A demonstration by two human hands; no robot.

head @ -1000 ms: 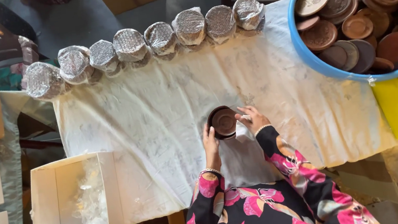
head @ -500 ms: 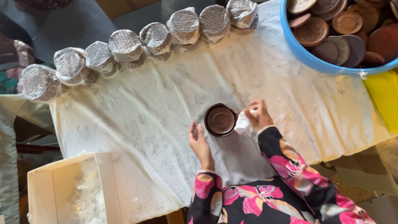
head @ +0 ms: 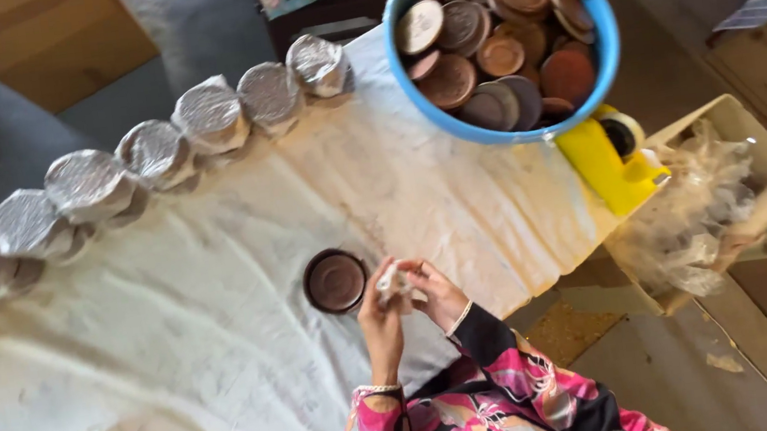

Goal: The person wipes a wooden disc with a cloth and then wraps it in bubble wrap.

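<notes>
A round dark-brown dish (head: 335,281) lies flat on the white cloth (head: 173,329). Just to its right, my left hand (head: 381,315) and my right hand (head: 437,292) meet. Both pinch a small crumpled white scrap (head: 392,283) between their fingertips, held slightly above the cloth. Neither hand touches the dish. Floral pink-and-black sleeves cover both forearms, with a thin bangle on each wrist.
Several foil-wrapped round packs (head: 156,151) line the cloth's far edge. A blue tub (head: 610,32) of brown dishes stands at the far right, with a yellow tape dispenser (head: 606,159) beside it. A cardboard box (head: 732,119) of clear plastic bags sits to the right.
My left hand has let go of the brown dish, which now rests on the cloth. Both hands have come together on the white scrap. The view has swung to the right.
</notes>
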